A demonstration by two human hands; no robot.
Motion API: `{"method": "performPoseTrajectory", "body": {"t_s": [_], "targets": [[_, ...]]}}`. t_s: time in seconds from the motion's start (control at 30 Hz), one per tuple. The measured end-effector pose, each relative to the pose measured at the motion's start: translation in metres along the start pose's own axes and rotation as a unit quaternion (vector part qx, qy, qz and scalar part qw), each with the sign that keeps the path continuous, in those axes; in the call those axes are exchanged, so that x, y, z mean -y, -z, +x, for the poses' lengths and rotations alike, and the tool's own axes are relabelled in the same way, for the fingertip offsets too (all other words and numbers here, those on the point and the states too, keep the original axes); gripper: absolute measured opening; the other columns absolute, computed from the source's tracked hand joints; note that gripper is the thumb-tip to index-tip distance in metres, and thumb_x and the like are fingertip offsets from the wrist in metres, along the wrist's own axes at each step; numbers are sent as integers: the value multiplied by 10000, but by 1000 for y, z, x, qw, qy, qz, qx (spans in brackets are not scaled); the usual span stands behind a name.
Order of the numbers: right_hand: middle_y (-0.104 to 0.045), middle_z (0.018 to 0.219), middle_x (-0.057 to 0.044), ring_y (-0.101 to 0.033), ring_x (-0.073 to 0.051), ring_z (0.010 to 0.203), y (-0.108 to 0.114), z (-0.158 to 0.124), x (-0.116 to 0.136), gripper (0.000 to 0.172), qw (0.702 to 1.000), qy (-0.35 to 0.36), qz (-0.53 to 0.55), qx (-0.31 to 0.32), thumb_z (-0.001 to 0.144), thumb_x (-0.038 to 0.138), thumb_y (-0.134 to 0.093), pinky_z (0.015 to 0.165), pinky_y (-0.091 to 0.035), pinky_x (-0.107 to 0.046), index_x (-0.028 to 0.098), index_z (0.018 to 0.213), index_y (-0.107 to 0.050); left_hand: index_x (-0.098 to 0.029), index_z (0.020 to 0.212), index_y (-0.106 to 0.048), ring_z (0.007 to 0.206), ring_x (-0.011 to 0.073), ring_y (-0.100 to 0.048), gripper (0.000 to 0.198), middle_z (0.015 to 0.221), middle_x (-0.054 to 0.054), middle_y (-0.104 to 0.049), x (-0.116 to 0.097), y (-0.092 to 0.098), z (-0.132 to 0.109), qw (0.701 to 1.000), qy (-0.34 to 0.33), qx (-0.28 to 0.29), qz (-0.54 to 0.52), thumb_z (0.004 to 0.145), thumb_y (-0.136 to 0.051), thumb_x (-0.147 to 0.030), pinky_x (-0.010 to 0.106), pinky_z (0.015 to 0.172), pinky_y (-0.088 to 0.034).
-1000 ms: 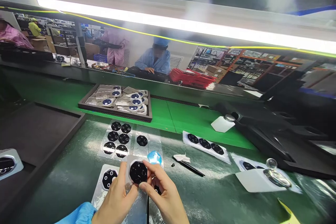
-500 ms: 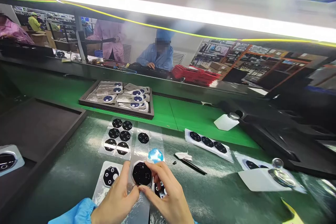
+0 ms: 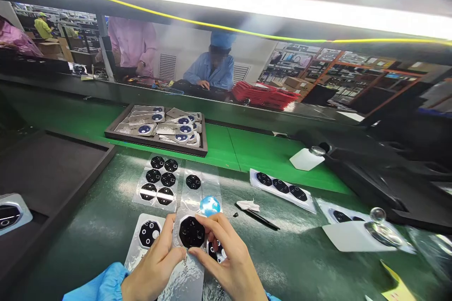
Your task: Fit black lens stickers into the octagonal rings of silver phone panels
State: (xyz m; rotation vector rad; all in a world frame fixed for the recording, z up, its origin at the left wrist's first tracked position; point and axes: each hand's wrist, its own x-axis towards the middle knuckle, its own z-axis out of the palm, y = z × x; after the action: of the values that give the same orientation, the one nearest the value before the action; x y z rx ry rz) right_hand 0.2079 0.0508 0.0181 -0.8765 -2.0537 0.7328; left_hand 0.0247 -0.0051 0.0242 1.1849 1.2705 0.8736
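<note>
My left hand [image 3: 153,263] grips the left edge of a silver phone back cover [image 3: 187,275], thumb on its face. A glossy black octagonal camera lens cover [image 3: 191,232] lies at the cover's upper end. My right hand [image 3: 231,261] closes on the same end from the right, forefinger and thumb at the rim of the black piece. To the left, a second phone back cover [image 3: 144,218] with a black camera piece rests on the bench. Another black camera piece [image 3: 216,250] is partly hidden behind my right hand.
Clear sheets of black lens covers [image 3: 153,176] lie ahead. Behind stands a tray [image 3: 155,142] of phone back covers. A black tray [image 3: 84,169] is at left. Rightward are tweezers [image 3: 263,219], a lens strip [image 3: 282,188] and two white bottles [image 3: 306,160]. Co-workers sit or stand beyond.
The phone back cover has tilted slightly in my hands, so its textured, shiny face shows more. Both hands keep their grip. The head view has shifted a little.
</note>
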Motion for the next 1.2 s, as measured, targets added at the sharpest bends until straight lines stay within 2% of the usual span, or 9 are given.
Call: {"method": "performPoseTrajectory", "body": {"t_s": [0.07,0.13,0.2,0.37,0.6,0.77,0.87,1.03,1.2], "targets": [[-560,872,-12,-561,-145,684,0,0,-1,405,1000,-5,1,4,857,215,-699,564,-494,-239,265,1244,-590,-219,1520,-254,1510,303,-133,598,1577,67,-349,2,0,0,1000,17,-4,8,943,-408,-242,454,1211,-185],[-562,866,-13,-567,-148,687,1,0,-1,386,1000,-6,2,7,870,251,-694,558,-492,-240,269,1243,-598,-209,1529,-237,1517,306,-99,608,1595,69,-316,3,0,0,999,29,-6,15,947,-406,-260,461,1222,-147],[-559,856,-10,-570,-148,689,1,0,-1,379,1000,-1,3,5,875,281,-697,552,-486,-236,274,1242,-602,-205,1524,-245,1511,308,-133,604,1590,70,-324,2,0,-1,999,25,-4,21,944,-407,-249,457,1218,-171],[-544,847,1,-550,-143,687,0,0,-2,378,1000,-2,6,11,873,314,-707,564,-475,-233,292,1236,-601,-249,1490,-302,1482,302,-220,556,1510,45,-442,-2,-2,-3,1000,-2,1,24,946,-410,-206,413,1136,-342],[-541,825,1,-541,-138,660,-2,-2,-4,339,1000,-12,11,2,872,366,-702,569,-482,-240,267,1189,-633,-245,1465,-323,1359,252,-424,515,1481,42,-467,-6,-3,-2,1000,-23,10,13,964,-419,-178,371,1117,-351],[-538,830,-3,-551,-144,673,-1,-3,-2,329,999,-30,12,-1,855,346,-724,566,-495,-245,266,1166,-650,-253,1480,-318,1410,268,-357,541,1490,35,-459,-5,-2,-1,999,-27,11,16,958,-442,-183,378,1134,-335],[-529,837,-4,-552,-147,673,-2,-3,-2,324,999,-43,8,1,830,335,-751,554,-495,-249,262,1132,-661,-244,1488,-319,1403,266,-376,545,1465,43,-492,-6,-3,-1,999,-25,14,14,958,-415,-163,384,1123,-356],[-524,857,-13,-553,-152,684,-3,-3,1,304,999,-50,14,7,831,337,-748,543,-496,-252,239,1104,-657,-231,1487,-367,1451,281,-314,505,1488,64,-483,-8,-5,-1,1000,9,-15,7,1020,-381,-422,414,1185,-283],[-526,852,-14,-559,-157,681,-4,-3,6,278,998,-54,-13,7,803,298,-777,549,-491,-261,222,1038,-649,-198,1496,-379,1519,287,-142,687,1585,83,-360,12,-5,0,995,69,-67,6,967,-366,-636,469,1240,-124]]}}
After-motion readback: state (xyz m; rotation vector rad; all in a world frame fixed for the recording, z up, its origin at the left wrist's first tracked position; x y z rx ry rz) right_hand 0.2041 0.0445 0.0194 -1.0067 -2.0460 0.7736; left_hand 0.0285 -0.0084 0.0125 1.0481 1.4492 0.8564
